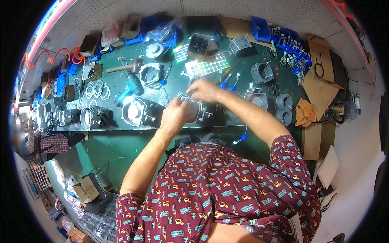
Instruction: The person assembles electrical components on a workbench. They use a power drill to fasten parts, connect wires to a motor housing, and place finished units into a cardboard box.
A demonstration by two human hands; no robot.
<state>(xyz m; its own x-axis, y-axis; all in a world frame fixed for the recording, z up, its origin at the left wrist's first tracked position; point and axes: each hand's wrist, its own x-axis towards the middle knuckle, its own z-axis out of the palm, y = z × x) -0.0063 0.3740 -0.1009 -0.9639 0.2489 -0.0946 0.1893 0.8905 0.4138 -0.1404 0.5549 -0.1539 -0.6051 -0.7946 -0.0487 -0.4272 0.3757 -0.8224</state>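
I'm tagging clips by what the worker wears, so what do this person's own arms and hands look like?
Both forearms are bare from above the elbow down. The left hand and the right hand wear no gloves; no watch, ring or band can be made out. The short-sleeved dark red shirt carries a small repeating print in blue, yellow and white, and its sleeves end at the upper arms.

Sticker sheet lies flat on green desk beyond my hands: pale rectangle, rows of round shiny dots. Smaller dotted sheet just left of it, iridescent. Clear plastic bags bunched at desk's far edge by blue bins. Brown flattened cardboard at my right, overlapping desk's end. Small open cardboard box down at lower left, brown with pale label patch. White sheet at lower right, leaning, print too small to tell.
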